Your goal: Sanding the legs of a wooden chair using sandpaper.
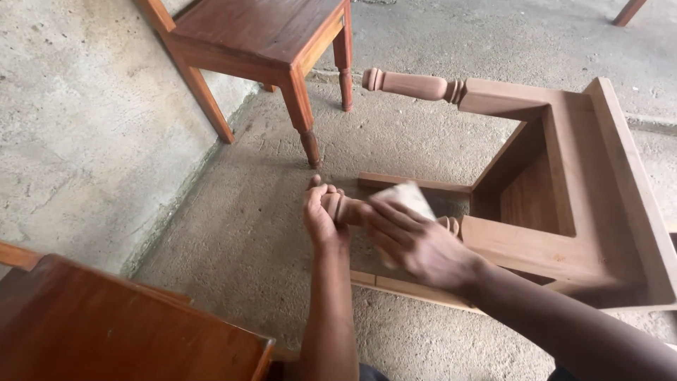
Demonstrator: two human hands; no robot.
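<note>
An unfinished wooden chair (564, 212) lies on its side on the concrete floor, its turned legs pointing left. My left hand (323, 215) is wrapped around the rounded end of the near leg (349, 209). My right hand (416, 240) presses a pale sheet of sandpaper (405, 196) onto the same leg, just right of my left hand. The paper is blurred. The upper leg (412, 85) sticks out free above.
A finished reddish-brown chair (261, 42) stands upright at the top left against a rough concrete wall (77, 120). Another dark varnished seat (106, 324) fills the bottom left corner. Bare concrete floor (247, 233) lies between them.
</note>
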